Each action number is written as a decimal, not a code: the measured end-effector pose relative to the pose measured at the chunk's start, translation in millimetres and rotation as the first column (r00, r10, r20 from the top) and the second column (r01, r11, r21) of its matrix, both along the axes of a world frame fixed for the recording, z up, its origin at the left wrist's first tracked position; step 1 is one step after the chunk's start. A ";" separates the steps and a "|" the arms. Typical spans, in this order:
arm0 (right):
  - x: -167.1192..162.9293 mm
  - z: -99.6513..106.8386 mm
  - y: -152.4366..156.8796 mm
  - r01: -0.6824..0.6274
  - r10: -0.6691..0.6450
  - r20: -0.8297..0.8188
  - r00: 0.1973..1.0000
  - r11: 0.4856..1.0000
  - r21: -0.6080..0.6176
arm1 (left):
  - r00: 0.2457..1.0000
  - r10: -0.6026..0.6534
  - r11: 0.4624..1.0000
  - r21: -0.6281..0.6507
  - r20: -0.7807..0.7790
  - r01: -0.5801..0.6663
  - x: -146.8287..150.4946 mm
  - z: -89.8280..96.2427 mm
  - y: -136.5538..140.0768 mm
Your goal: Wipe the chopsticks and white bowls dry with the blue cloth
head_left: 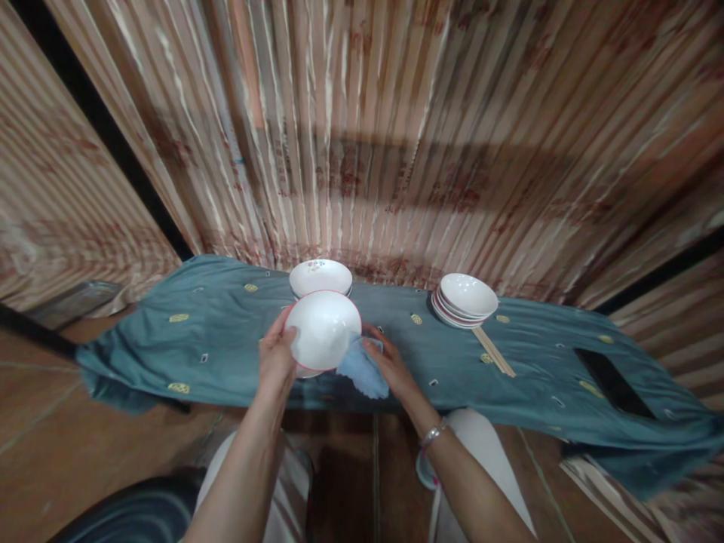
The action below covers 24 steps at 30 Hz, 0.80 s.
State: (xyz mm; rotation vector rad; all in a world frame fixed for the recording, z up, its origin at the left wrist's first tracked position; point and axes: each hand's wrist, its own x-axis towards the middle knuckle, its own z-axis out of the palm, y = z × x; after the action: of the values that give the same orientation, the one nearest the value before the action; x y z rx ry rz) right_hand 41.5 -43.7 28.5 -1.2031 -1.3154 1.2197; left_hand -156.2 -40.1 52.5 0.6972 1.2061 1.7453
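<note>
Overhead, a striped curtain (396, 136) fills the background, its pattern smeared by blur. Below it a teal cloth (226, 339) with small yellow motifs covers a low surface; what lies beneath the cloth is hidden, and its right end hangs down in folds. A dark flat rectangle (614, 383) lies on the cloth at the right, too dim to identify. A stack of white dishes (464, 299) with red rims stands right of centre, with chopsticks (494, 351) just beside it. A second bowl (320, 277) sits behind the hands, half covered. The white bowl (323, 330) is held tilted above the cloth's near edge. The left hand (276, 358) clamps its rim, thumb over the edge. The right hand (390, 367) presses a pale blue rag (362, 369) against the bowl's side, fingers closed on the rag; its fingertips are partly hidden.
</note>
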 end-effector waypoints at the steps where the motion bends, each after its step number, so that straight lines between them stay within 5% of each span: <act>1: 5.6 5.0 -2.0 -0.031 0.031 -0.022 0.999 0.999 -0.010 | 0.997 -0.064 0.998 -0.009 0.043 0.064 6.1 2.1 -1.1; 7: 38.0 3.3 -12.6 0.068 -0.063 0.062 0.996 0.995 -0.077 | 0.934 -0.317 0.947 -0.008 0.164 0.322 47.7 8.1 -6.2; 13: 66.3 -20.7 -22.0 0.209 -0.233 -0.079 0.969 0.950 -0.230 | 0.896 -0.399 0.906 -0.069 0.193 0.418 79.6 -1.6 -8.5; 18: 83.5 -21.3 -24.2 0.244 -0.282 -0.109 0.953 0.931 -0.273 | 0.732 -0.569 0.728 -0.186 0.375 0.660 97.5 -9.8 -15.4; 22: 104.7 -9.4 -24.8 0.194 -0.204 -0.015 0.979 0.946 -0.259 | 0.761 -0.515 0.754 -0.214 0.394 0.621 108.1 -12.6 -15.7; 24: 118.3 1.8 -25.8 0.254 -0.244 0.095 0.965 0.959 -0.128 | 0.788 -0.486 0.771 -0.239 0.378 0.591 112.4 -14.2 -13.9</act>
State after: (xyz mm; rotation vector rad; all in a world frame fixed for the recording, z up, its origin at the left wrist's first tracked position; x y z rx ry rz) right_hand 159.8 -69.5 30.3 -1.4817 -1.1082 1.1041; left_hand -43.7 -54.1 38.3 0.4839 0.9394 1.0610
